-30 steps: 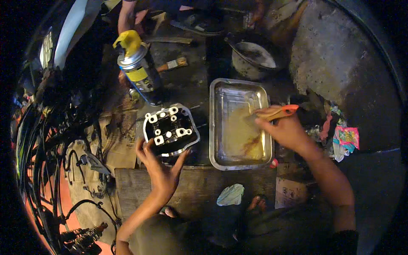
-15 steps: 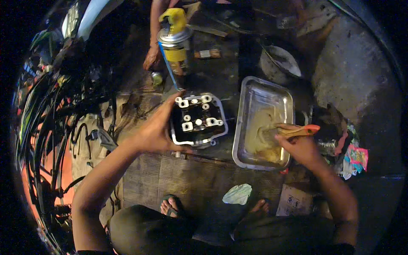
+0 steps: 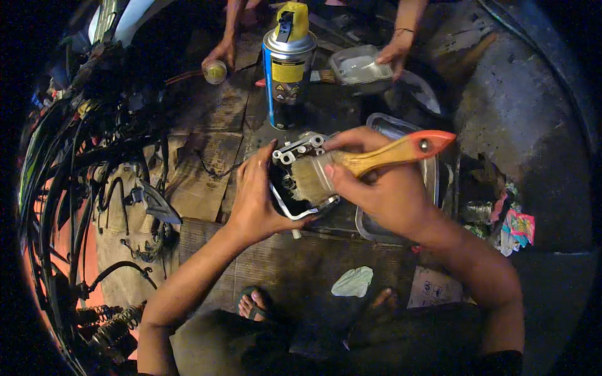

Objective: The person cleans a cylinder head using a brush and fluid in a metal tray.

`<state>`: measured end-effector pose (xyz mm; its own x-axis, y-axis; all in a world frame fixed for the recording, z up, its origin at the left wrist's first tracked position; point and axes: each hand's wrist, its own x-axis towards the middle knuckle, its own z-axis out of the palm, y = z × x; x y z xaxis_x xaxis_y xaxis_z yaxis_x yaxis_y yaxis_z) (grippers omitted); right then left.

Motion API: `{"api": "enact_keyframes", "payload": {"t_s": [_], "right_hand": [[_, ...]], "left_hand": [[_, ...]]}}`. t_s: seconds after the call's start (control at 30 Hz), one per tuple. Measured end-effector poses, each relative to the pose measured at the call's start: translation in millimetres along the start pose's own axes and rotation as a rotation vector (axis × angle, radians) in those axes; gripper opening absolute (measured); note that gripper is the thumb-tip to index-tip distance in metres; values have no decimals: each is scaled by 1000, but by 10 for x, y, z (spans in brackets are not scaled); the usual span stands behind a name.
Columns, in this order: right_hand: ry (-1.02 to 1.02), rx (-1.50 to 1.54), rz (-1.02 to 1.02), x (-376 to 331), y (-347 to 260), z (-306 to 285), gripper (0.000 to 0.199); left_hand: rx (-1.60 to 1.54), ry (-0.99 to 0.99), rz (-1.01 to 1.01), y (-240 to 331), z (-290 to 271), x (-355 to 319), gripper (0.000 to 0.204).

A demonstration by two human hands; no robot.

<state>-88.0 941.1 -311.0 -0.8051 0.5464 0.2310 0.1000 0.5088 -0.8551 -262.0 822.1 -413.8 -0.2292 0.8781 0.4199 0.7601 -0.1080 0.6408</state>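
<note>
Stained concrete (image 3: pixel 501 106) is stretching toward two o'clock, beyond the rectangular metal tray (image 3: pixel 360 224), whose near rim is passing beneath the right hand (image 3: pixel 395 194) at three. A yellow-capped spray can (image 3: pixel 288 72) is standing at twelve, leaving a narrow gap to the engine cylinder head (image 3: pixel 292 154) at the dial's centre. The left hand (image 3: pixel 254 203) is gripping that head's edge; the right is clasping a wooden-handled paintbrush (image 3: pixel 384 158) over it.

Dark floor (image 3: pixel 505 138) with flattened cardboard (image 3: pixel 282 250) — spray can (image 3: pixel 288 78), metal tray (image 3: pixel 375 229), pale crumpled scrap (image 3: pixel 352 282) across these surfaces.
</note>
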Motion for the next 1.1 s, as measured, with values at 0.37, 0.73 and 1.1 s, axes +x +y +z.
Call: {"api": "enact_keyframes", "payload": {"t_s": [0.37, 0.73, 1.1], "right_hand": [[33, -214, 84, -16, 13, -114, 22], [10, -226, 27, 21, 1, -206, 24], [-239, -619, -428, -10, 160, -477, 34]], "left_hand": [[-19, -27, -42, -10, 9, -31, 114], [-27, -23, -26, -2, 4, -36, 118], [1, -18, -11, 15, -7, -17, 117]]}}
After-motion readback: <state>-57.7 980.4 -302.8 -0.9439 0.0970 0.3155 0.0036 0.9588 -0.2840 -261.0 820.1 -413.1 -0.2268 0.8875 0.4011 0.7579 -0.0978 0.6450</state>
